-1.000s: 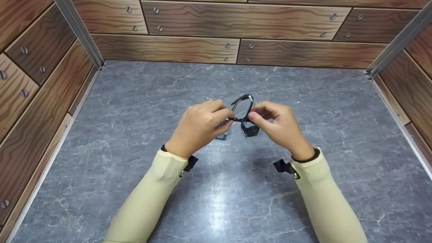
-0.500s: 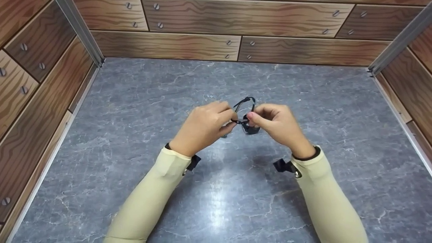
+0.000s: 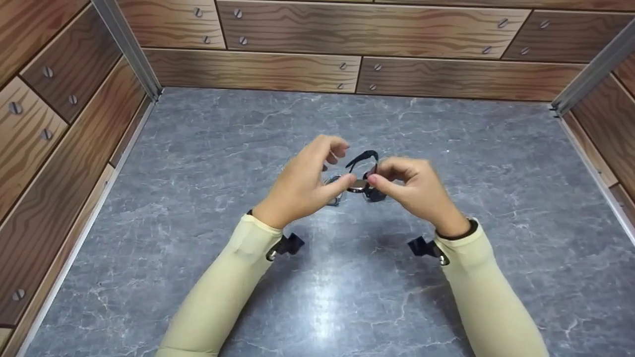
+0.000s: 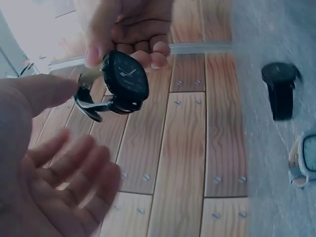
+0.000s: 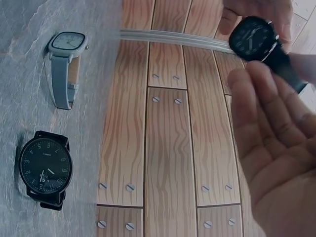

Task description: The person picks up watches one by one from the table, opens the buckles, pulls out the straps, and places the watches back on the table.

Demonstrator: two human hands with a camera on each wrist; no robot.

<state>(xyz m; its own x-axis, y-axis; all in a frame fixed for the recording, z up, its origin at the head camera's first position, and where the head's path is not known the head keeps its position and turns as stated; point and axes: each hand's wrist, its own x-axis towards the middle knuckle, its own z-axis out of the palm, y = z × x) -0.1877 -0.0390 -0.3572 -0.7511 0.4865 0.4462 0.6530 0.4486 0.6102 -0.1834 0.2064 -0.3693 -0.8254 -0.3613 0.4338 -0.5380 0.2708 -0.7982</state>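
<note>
A black wristwatch (image 4: pixel 127 81) with a rounded-square dial is held up above the table, its strap looping upward in the head view. My right hand (image 3: pixel 412 186) pinches its strap close to the case between thumb and fingers. The left hand (image 3: pixel 305 176) is spread, its thumb at the side of the watch, touching or nearly so, and its other fingers apart from it. Below, on the table, lie a round black watch (image 5: pixel 45 165) and a pale blue watch (image 5: pixel 67 44) with a squarish case. Both are partly hidden by the hands and the held watch in the head view.
The grey marbled tabletop (image 3: pixel 223 148) is enclosed by wood-patterned panels (image 3: pixel 292 29) at the back and sides. Metal corner posts (image 3: pixel 130 49) stand at the back left and back right.
The left fingers have let go of the strap and spread apart, with the thumb staying near the watch. The held watch has turned, and its case back now shows in the head view.
</note>
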